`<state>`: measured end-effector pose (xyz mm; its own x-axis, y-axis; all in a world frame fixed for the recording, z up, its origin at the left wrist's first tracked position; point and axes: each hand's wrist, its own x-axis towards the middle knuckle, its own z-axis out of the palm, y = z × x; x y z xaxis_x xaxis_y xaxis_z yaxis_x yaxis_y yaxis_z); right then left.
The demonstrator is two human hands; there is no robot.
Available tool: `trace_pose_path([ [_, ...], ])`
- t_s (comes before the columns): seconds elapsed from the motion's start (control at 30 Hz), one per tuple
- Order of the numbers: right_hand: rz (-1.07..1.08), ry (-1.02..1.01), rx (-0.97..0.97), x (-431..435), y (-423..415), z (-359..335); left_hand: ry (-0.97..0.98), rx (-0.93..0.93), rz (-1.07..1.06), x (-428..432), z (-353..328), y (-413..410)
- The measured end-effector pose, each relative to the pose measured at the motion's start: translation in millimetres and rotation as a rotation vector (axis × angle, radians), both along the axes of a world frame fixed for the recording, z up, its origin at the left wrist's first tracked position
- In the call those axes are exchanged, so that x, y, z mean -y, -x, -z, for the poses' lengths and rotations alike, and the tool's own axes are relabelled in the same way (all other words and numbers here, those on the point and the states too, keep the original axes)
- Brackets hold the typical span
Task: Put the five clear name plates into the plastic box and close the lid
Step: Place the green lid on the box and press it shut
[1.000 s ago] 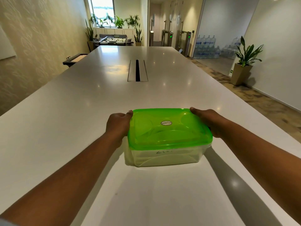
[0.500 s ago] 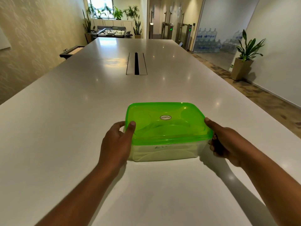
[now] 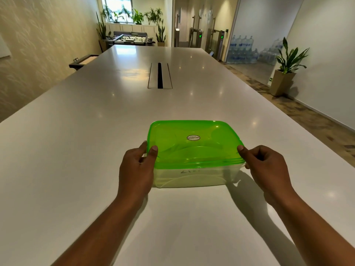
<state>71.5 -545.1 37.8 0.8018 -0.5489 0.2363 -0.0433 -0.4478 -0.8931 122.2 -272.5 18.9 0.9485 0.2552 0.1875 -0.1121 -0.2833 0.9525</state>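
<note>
A clear plastic box (image 3: 194, 177) stands on the white table (image 3: 76, 131) in front of me, with its translucent green lid (image 3: 192, 144) lying flat on top. Faint curved shapes show through the lid and wall, but I cannot make out the clear name plates. My left hand (image 3: 136, 169) grips the box's near left corner, thumb on the lid's edge. At the near right corner my right hand (image 3: 269, 167) holds the box, its thumb pressing on the lid's rim.
The long white table stretches far ahead, with a cable slot (image 3: 160, 75) in its middle. A potted plant (image 3: 284, 73) stands on the floor to the right. At the far end are a foosball table (image 3: 132, 39) and stacked water bottles (image 3: 244, 48).
Both hands have slid from the lid's far corners back along its sides to the near corners. The box stays on the table with the lid on.
</note>
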Motion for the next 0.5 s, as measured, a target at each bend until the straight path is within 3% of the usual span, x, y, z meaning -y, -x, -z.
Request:
trace_pose_path([
  [0.2, 0.053, 0.091, 0.054, -1, 2, 5, 0.269, -0.024, 0.058, 6, 1, 2],
  [0.37, -0.013, 0.046, -0.100, 5, -17, -15, 0.128, -0.079, -0.029, -5, -16, -22],
  [0.5, -0.083, -0.108, -0.192, 6, -48, -33, 0.069, -0.130, 0.005, 0, -31, -47],
])
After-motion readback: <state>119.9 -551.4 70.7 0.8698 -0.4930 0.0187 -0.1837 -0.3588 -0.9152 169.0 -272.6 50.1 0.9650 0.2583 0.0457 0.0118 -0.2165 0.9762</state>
